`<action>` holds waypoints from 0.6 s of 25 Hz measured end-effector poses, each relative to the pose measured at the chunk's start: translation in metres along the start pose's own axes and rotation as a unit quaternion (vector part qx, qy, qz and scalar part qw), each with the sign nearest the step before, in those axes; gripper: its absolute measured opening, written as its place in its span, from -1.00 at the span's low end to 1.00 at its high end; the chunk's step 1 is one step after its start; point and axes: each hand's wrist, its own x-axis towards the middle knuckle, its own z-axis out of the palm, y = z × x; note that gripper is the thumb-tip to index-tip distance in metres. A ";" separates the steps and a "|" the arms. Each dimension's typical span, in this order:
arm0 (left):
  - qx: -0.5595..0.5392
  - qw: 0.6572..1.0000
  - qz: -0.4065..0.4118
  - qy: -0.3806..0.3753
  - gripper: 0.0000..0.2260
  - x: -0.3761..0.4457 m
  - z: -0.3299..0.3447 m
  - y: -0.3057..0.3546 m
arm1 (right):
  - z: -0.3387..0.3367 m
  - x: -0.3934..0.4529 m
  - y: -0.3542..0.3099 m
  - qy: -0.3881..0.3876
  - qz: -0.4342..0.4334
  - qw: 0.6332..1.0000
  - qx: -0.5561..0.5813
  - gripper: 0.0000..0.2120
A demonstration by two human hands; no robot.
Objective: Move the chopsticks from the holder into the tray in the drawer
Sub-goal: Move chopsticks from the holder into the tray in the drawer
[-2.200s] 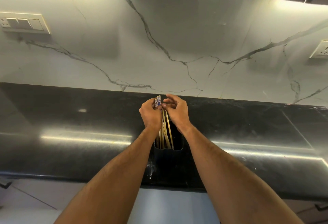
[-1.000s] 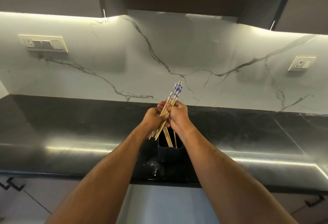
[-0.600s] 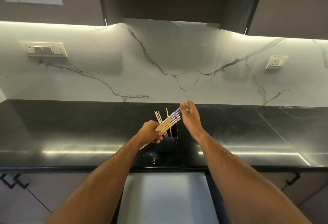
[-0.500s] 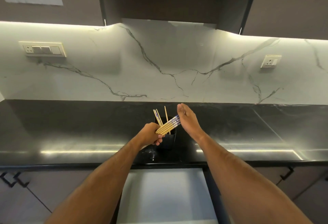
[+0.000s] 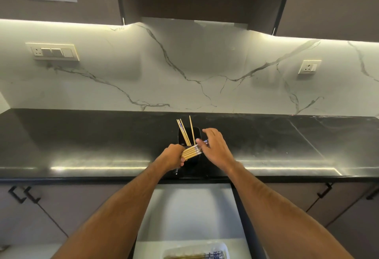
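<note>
A black holder [image 5: 197, 134] stands on the black countertop [image 5: 82, 145] with a few wooden chopsticks [image 5: 185, 131] still leaning in it. My left hand [image 5: 173, 157] is closed around a bundle of chopsticks [image 5: 191, 151], held nearly level in front of the holder. My right hand [image 5: 215, 148] hovers with fingers spread at the bundle's blue-patterned ends, touching them. Below, the open white drawer [image 5: 190, 213] holds a clear tray [image 5: 222, 247] with chopsticks lying in it at the frame's bottom edge.
A marble backsplash rises behind the counter, with a switch plate [image 5: 53, 51] at left and a socket [image 5: 309, 66] at right. Dark wall cabinets hang overhead. Closed lower cabinets with black handles [image 5: 19, 194] flank the drawer.
The bundle came up out of the holder and was tipped sideways in my left hand. My right hand let go and now rests on the bundle's tips. The view tilted down, showing the tray.
</note>
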 end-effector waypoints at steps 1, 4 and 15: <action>0.033 0.999 -0.003 0.000 -0.91 -0.001 0.005 0.001 | 0.001 -0.005 0.004 -0.025 -0.066 0.994 -0.080 -0.53; 0.162 0.987 0.021 -0.017 -0.92 -0.007 0.023 0.005 | 0.012 -0.025 0.007 -0.145 -0.153 0.950 -0.229 -0.71; 0.204 0.976 0.027 -0.071 -0.90 -0.045 0.157 -0.045 | 0.093 -0.115 0.073 -0.301 -0.014 0.926 -0.229 -0.90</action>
